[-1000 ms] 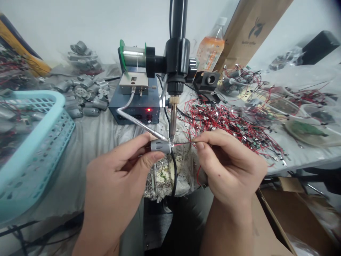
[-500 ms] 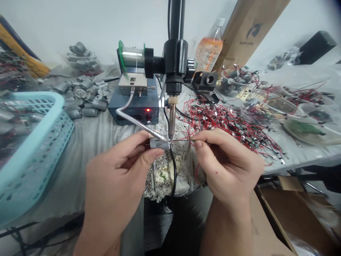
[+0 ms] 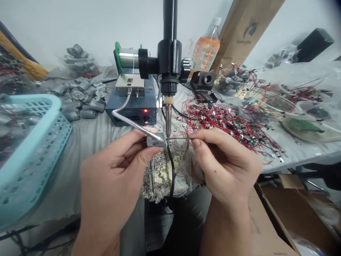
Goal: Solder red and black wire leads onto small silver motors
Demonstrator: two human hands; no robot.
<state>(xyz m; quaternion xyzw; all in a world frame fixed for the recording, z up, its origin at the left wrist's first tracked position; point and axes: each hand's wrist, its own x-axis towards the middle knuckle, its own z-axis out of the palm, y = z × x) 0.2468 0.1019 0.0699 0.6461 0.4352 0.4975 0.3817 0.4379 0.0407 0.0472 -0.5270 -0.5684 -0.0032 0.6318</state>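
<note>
Left hand (image 3: 108, 172): thumb and fingers (image 3: 128, 141) closed narrow around a small grey motor (image 3: 152, 142), which lies roughly sideways with its right end at the tip of the soldering iron (image 3: 168, 115). Right hand (image 3: 230, 163): thumb and forefinger pinched tight on a thin wire (image 3: 182, 138) running left toward the same tip; its other fingers curl under, mostly hidden. One strand or two, hard to tell. Motor's left part hidden by the left fingers; a bent metal tube (image 3: 137, 128) crosses in front of its upper side, ending near the iron tip. Contact between tip, wire and motor too small to confirm. Below, a black cable (image 3: 172, 170) hangs over a surface (image 3: 89, 142) littered with metal bits. Behind: blue box (image 3: 130, 112) with a red light, solder spool (image 3: 128, 58) above it, its right end partly behind the black stand (image 3: 169, 58). Tangled red wires (image 3: 226, 121) right, contents blurry; loose motors (image 3: 82, 94) left; blue basket (image 3: 45, 124) cut off at the left edge.
</note>
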